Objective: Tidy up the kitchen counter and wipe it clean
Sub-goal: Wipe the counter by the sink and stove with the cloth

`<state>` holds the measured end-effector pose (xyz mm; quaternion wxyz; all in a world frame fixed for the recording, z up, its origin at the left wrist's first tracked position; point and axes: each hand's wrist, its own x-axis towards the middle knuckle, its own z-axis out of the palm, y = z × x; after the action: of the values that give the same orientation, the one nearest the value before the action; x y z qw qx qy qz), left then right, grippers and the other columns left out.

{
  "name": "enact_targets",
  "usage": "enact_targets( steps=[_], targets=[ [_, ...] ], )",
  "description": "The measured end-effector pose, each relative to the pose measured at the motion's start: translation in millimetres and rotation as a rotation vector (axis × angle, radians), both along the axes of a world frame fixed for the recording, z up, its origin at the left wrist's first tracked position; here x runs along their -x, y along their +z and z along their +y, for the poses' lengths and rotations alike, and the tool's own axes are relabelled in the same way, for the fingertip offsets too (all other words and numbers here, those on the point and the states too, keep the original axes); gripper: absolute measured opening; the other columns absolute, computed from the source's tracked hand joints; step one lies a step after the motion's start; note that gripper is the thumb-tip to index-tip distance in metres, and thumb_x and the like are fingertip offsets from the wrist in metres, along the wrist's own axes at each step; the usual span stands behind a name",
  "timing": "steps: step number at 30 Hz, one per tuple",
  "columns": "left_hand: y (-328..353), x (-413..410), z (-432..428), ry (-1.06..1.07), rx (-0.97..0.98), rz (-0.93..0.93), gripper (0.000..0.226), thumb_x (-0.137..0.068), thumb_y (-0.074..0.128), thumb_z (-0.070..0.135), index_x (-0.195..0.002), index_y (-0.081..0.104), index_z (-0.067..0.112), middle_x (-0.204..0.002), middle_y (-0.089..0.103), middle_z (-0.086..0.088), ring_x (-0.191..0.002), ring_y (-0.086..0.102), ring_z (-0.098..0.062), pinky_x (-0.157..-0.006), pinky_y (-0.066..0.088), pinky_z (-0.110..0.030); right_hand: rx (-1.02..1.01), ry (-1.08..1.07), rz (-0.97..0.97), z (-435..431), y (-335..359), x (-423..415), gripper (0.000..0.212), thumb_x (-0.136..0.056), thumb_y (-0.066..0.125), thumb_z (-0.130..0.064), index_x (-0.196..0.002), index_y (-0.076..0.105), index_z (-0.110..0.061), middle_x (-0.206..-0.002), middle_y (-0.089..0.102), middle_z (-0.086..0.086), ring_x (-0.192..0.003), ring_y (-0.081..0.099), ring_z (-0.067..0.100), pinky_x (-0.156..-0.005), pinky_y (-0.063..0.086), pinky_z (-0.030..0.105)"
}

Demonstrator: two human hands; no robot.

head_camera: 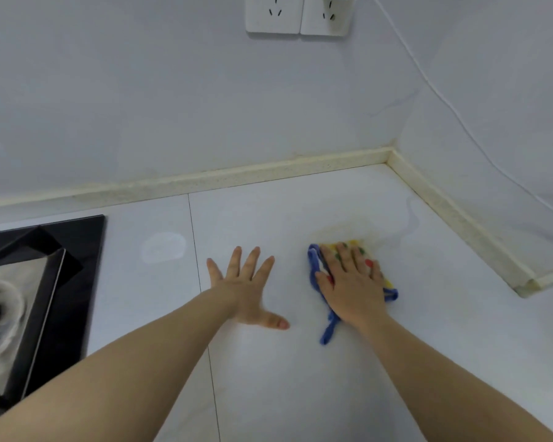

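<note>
While leaning over the white kitchen counter, presses the right hand palm-down on a cleaning cloth, fingers straight and a little apart, none curled round the fabric. Covers most of that cloth, leaving only a blue edge at either side, a blue tail trailing toward the near edge, and a yellow patch with red and green spots around the fingers. Has the cloth lying flat on the counter, well to the right of the black glass hob. Rests the left hand flat on the bare counter between hob and cloth, fingers fanned wide, thumb stretched toward the cloth, holding nothing and clear of the fabric.

Farther right of the hob, just beyond the cloth: a faint yellowish wet smear. Just right of the hob: a pale round mark and a thin dark seam. On the hob itself: something shiny and metallic, too blurred to name. Behind the hob, running right to a corner: a cream upstand. High on the wall, up and right of the hob: white wall sockets, a white plug in the right-hand one, a white cable dropping away rightward.
</note>
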<state>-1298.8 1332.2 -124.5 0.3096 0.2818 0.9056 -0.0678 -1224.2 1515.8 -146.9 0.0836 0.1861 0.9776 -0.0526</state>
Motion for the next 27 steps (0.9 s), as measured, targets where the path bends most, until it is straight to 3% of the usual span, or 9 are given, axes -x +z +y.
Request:
enact_targets(
  steps=[3,5,8,12,14,18,20,23,27],
  targets=[
    [-2,2,2,0.009,0.009,-0.012,0.124,-0.063,0.049,0.084,-0.141,-0.032,0.031,-0.148,-0.041,0.001,-0.134,-0.040,-0.032,-0.104,-0.015,-0.070,0.067,-0.165,0.003,-12,6,15,0.059,-0.098,0.019,-0.049,-0.151,-0.003,-0.033,-0.160,-0.008,-0.001,-0.147,-0.010,0.025,-0.117,-0.004,0.051],
    [-1,3,2,0.013,0.022,-0.018,0.125,-0.062,0.050,0.085,-0.140,-0.032,0.031,-0.147,-0.042,0.002,-0.134,-0.040,-0.031,-0.104,-0.014,-0.070,0.055,-0.036,-0.016,-34,4,18,0.059,-0.097,0.014,-0.050,-0.150,-0.006,-0.033,-0.160,-0.011,0.000,-0.147,-0.012,0.025,-0.116,-0.006,0.051],
    [-1,4,2,0.013,0.013,-0.020,0.126,-0.061,0.050,0.086,-0.140,-0.032,0.032,-0.147,-0.042,0.003,-0.134,-0.040,-0.031,-0.104,-0.015,-0.070,-0.009,0.152,0.012,-26,2,23,0.070,-0.081,-0.006,-0.059,-0.149,-0.002,-0.040,-0.160,-0.005,-0.007,-0.148,-0.006,0.019,-0.117,-0.001,0.047],
    [-1,3,0,0.009,0.008,-0.021,0.125,-0.063,0.050,0.084,-0.140,-0.032,0.031,-0.147,-0.042,0.002,-0.134,-0.040,-0.032,-0.104,-0.015,-0.070,0.032,-0.013,0.008,1,3,44,0.056,-0.097,0.020,-0.050,-0.149,0.003,-0.040,-0.160,-0.002,-0.007,-0.148,-0.004,0.019,-0.118,0.001,0.048],
    [0,3,2,0.015,0.012,-0.023,0.125,-0.063,0.050,0.084,-0.140,-0.032,0.031,-0.147,-0.042,0.002,-0.133,-0.040,-0.031,-0.105,-0.015,-0.069,0.065,-0.125,0.028,-8,4,50,0.058,-0.098,0.021,-0.047,-0.151,0.003,-0.034,-0.160,-0.003,-0.002,-0.148,-0.006,0.024,-0.117,-0.001,0.052],
    [0,1,1,0.031,-0.001,-0.016,0.124,-0.063,0.049,0.085,-0.141,-0.030,0.031,-0.147,-0.041,0.004,-0.133,-0.041,-0.030,-0.105,-0.015,-0.069,0.040,0.133,0.085,-46,-4,41,0.072,-0.082,-0.002,-0.057,-0.150,0.007,-0.036,-0.161,0.001,-0.001,-0.148,-0.002,0.024,-0.116,-0.001,0.051],
    [1,2,1,0.032,0.010,-0.007,0.123,-0.064,0.048,0.085,-0.141,-0.030,0.031,-0.148,-0.041,0.004,-0.134,-0.041,-0.029,-0.106,-0.015,-0.068,0.043,0.202,0.109,-34,-2,45,0.071,-0.082,-0.001,-0.059,-0.149,0.011,-0.039,-0.160,0.005,-0.006,-0.148,0.001,0.020,-0.117,0.000,0.049],
    [2,1,2,0.034,0.018,-0.008,0.122,-0.065,0.048,0.084,-0.141,-0.031,0.032,-0.148,-0.041,0.004,-0.135,-0.039,-0.029,-0.107,-0.014,-0.067,0.086,0.042,0.094,-2,1,53,0.054,-0.097,0.024,-0.048,-0.149,0.010,-0.039,-0.160,0.003,-0.006,-0.148,-0.002,0.020,-0.117,-0.001,0.048],
    [3,1,3,0.032,0.044,-0.010,0.121,-0.065,0.049,0.083,-0.141,-0.031,0.032,-0.148,-0.040,0.003,-0.135,-0.039,-0.029,-0.108,-0.015,-0.065,0.097,-0.118,0.077,-5,3,49,0.058,-0.097,0.024,-0.046,-0.151,0.006,-0.034,-0.161,-0.003,0.000,-0.147,-0.006,0.027,-0.116,-0.004,0.052]
  ],
)
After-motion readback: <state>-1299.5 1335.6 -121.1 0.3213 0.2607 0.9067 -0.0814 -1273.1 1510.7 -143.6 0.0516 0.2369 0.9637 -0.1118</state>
